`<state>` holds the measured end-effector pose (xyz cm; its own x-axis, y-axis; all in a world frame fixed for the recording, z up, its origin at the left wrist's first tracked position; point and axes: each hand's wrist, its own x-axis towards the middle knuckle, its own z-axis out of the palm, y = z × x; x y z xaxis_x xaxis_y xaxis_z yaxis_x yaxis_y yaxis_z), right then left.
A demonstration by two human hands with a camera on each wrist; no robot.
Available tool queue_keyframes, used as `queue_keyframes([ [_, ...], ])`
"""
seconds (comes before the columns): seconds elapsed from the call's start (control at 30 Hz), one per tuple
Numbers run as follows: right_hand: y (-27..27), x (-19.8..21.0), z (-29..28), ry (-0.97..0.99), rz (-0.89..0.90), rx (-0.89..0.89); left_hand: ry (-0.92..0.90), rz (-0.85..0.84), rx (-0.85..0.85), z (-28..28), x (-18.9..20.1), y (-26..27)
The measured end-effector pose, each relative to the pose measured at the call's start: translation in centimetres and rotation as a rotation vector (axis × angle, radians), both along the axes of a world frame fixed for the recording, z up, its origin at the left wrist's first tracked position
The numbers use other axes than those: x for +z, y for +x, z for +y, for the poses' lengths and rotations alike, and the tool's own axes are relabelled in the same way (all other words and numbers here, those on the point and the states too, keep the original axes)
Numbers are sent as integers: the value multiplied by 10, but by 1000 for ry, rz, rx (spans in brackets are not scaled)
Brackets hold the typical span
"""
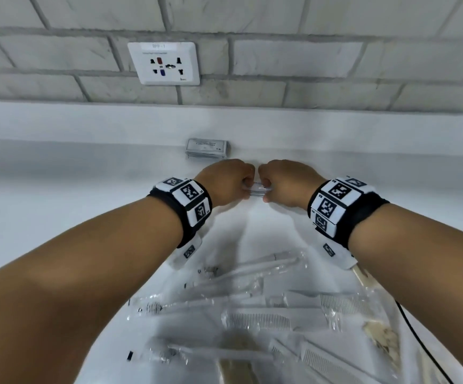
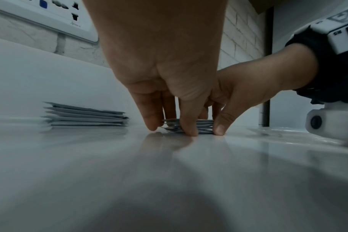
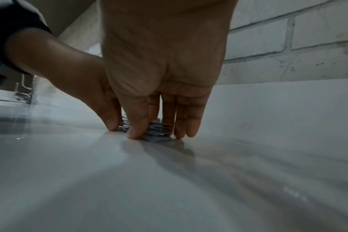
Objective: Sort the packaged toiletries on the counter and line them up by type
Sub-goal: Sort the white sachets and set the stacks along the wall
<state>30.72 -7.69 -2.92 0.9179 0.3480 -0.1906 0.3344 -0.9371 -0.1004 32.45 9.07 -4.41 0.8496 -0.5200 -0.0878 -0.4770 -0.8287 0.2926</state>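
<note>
A small stack of thin grey packets [image 1: 256, 188] [image 2: 206, 125] [image 3: 154, 128] lies on the white counter [image 1: 58, 176], near the back upstand. Both hands meet over it. My left hand [image 1: 241, 187] [image 2: 171, 130] pinches its left side between thumb and fingers, tips down on the counter. My right hand [image 1: 269, 187] [image 3: 157, 135] pinches the right side the same way. A taller stack of grey sachets [image 1: 207, 148] [image 2: 83, 116] lies just behind and to the left, untouched. Most of the small stack is hidden by my fingers.
Near me lies a loose pile of clear-wrapped combs [image 1: 261, 320] and toothbrushes [image 1: 197, 303]. A black cable [image 1: 418, 342] runs along the right. A wall socket [image 1: 166, 63] sits on the brick wall above the upstand.
</note>
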Motion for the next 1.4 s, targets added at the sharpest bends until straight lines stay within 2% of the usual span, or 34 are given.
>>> queue_keyframes([
  [0.2,51,4,-9,-90,-162,15,152,-100,8,-29,5,45],
  [0.3,72,1,-13,-66,-199,-46,202,-203,23,-37,6,63],
  [0.37,82,-3,-15,-90,-240,-49,183,-238,59,-40,7,71],
  [0.47,86,-6,-15,-152,-296,-59,128,-195,132,-41,8,77],
  [0.63,88,-8,-17,-64,-232,-85,26,-97,194,-44,4,77],
  [0.9,87,-2,-19,91,-117,-205,-102,-58,188,-44,-2,81],
  [1.27,90,-11,-20,121,-158,-285,-64,-59,171,-42,0,81],
  [1.4,89,-11,-20,103,-151,-248,-65,-59,178,-42,0,80],
])
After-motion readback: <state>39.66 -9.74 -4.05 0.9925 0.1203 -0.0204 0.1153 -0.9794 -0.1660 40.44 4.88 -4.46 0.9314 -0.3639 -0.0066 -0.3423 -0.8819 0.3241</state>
